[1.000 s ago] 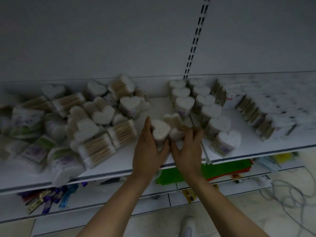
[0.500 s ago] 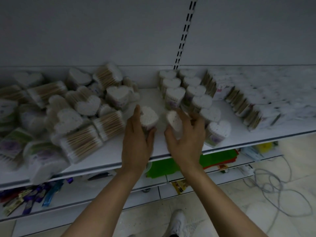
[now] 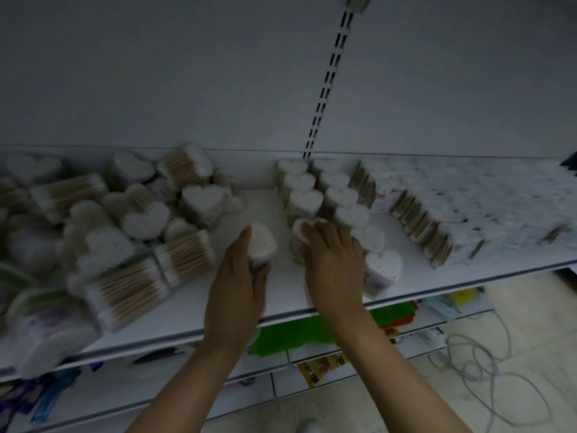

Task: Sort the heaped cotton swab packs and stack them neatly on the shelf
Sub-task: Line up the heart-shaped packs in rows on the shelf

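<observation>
Your left hand [image 3: 237, 282] is wrapped round a white heart-shaped cotton swab pack [image 3: 263, 245], thumb on one side, fingers on the other. The pack stands upright, heart face up, over the bare middle of the white shelf [image 3: 265, 201]. Can't tell if its base touches the shelf.

Your right hand [image 3: 331, 267] is just beside it, fingers curled over the top of a second heart-shaped pack [image 3: 296, 237]. That one's mostly hidden under your fingers, only its left edge shows. It sits right at the front end of the neat double row of heart packs [image 3: 312, 195], which runs from the shelf's back edge toward the front edge. The two packs in your hands are near each other but apart, w/ a strip of bare shelf between them.

Toward the shelf's left edge there's the loose heap of swab packs [image 3: 125, 232]: hearts and long wooden-stick packs lying at all angles, some on top of others. It's blurred, so labels can't be read.

Toward the right edge, rectangular white swab packs [image 3: 437, 220] stand packed tight in rows.

Below the front edge, a bright green sheet [image 3: 281, 339] lies on the lower shelf, and grey cables [image 3: 487, 364] lie coiled on the floor. A black slotted upright [image 3: 327, 82] runs up the back panel.
</observation>
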Motion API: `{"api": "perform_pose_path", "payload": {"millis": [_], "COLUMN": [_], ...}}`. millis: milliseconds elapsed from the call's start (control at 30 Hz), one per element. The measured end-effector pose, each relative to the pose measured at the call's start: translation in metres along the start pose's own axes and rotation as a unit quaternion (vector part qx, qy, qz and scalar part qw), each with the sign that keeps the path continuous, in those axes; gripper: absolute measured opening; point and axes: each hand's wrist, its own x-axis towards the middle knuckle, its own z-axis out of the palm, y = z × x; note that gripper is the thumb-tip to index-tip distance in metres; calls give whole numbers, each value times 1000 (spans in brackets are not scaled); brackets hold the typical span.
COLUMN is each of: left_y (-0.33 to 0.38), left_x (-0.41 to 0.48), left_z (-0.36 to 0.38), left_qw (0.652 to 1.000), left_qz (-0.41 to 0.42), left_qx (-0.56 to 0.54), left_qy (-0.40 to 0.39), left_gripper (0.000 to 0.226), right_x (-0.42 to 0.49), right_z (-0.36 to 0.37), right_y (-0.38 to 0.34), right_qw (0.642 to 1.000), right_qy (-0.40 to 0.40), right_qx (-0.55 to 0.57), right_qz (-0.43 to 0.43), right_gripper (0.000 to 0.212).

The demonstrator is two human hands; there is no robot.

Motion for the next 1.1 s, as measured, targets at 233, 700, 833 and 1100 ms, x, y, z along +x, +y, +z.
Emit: {"api": "perform_pose_path", "payload": {"millis": [233, 700, 833, 1100], "left_y": [-1, -2, -2, -1], "left_x": [0, 1, 0, -1], "left_z": [1, -4, -6, -12], "left_qw": [1000, 997, 995, 982], "left_qz": [4, 3, 3, 21], "left_qx": [4, -38, -36, -45], "left_qy": [-17, -65, -95, -184], "left_gripper": [64, 58, 61, 70], "right_x": [5, 22, 19, -28], "right_z": [12, 3, -17, -45], "right_y": [2, 5, 3, 2], "right_qw": [999, 998, 999, 963], "right_qy": [26, -18, -46, -170], "right_qx": [-29, -54, -13, 197], "right_qz": [-5, -4, -12, -74], "right_gripper": [36, 37, 48, 40]}}
